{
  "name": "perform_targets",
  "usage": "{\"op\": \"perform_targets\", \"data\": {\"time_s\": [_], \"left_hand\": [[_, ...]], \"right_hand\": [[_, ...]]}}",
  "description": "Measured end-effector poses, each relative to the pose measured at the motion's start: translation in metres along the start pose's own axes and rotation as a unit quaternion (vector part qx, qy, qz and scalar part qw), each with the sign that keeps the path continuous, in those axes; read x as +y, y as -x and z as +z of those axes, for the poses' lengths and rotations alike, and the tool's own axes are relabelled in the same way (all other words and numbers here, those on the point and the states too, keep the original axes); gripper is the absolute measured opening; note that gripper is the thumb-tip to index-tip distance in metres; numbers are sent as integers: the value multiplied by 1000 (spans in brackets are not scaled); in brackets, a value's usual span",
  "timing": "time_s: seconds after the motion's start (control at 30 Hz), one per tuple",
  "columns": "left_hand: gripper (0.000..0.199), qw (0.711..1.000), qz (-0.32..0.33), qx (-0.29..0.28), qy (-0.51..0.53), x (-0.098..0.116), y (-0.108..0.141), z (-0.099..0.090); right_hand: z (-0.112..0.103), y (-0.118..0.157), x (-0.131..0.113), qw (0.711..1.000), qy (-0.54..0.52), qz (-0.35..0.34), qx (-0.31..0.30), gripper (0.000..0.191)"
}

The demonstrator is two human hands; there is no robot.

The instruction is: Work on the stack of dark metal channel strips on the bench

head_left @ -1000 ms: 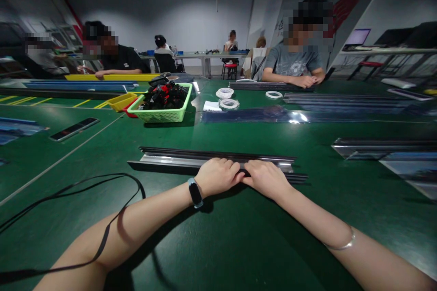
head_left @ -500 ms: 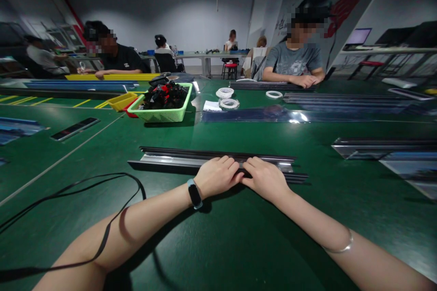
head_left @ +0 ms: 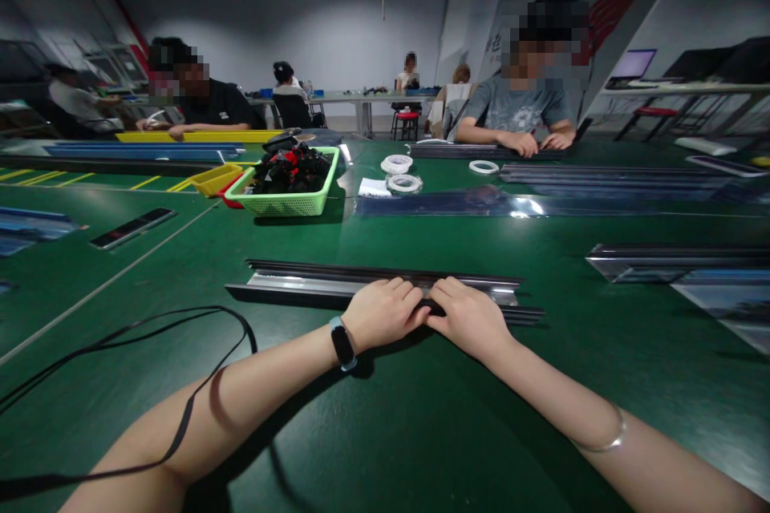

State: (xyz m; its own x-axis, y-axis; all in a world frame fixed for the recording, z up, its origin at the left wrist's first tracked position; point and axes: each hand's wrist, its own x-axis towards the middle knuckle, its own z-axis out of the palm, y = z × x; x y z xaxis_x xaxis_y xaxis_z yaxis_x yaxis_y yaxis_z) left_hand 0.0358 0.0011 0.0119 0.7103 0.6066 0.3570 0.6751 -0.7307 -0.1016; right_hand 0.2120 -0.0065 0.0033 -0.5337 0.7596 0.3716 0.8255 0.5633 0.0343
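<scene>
A long black channel-shaped profile (head_left: pixel 301 285) lies crosswise on the green table in front of me, with a pale, shiny strip along its inside. Near its middle, my left hand (head_left: pixel 385 311) curls over the front edge, fingers bent into the channel. Close beside it, my right hand (head_left: pixel 466 313) grips the same profile in the same way, the thumbs almost meeting at the near side. Both hands are closed on the profile. The fingertips are hidden inside it, so anything small beneath them cannot be made out.
Beyond the profile stand a green basket (head_left: pixel 289 203) of black and red parts and a yellow tray (head_left: pixel 215 179). Tape rolls (head_left: pixel 404 183) and clear film (head_left: pixel 433 203) lie to their right. More profiles (head_left: pixel 674 255) are at right; a phone (head_left: pixel 133 228) and black cord (head_left: pixel 180 313) at left.
My hands and the profile stay almost in place. Across the table, the person in the grey shirt has shifted slightly left and moved their hands a little apart.
</scene>
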Motion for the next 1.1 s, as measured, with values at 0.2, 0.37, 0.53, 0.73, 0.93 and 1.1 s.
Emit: {"op": "perform_targets", "data": {"time_s": [0.2,0.37,0.53,0.73,0.93,1.1], "left_hand": [[31,1000,1,-3,11,0,1,1],[32,999,-20,-15,20,0,1,-1],[32,999,-21,-22,28,0,0,-4],[33,998,-22,-37,43,0,0,-5],[32,997,-23,-59,54,-1,-1,-8],[31,996,-23,-63,58,0,-2,-10]], "right_hand": [[0,-2,0,1000,-2,8,-10,12],[1,-1,-1,1000,-21,10,4,16],[1,0,-2,999,-42,19,8,19],[0,0,-3,998,-50,24,-1,19],[1,1,-5,998,-35,45,-3,21],[2,1,-5,998,-34,53,-10,21]]}}
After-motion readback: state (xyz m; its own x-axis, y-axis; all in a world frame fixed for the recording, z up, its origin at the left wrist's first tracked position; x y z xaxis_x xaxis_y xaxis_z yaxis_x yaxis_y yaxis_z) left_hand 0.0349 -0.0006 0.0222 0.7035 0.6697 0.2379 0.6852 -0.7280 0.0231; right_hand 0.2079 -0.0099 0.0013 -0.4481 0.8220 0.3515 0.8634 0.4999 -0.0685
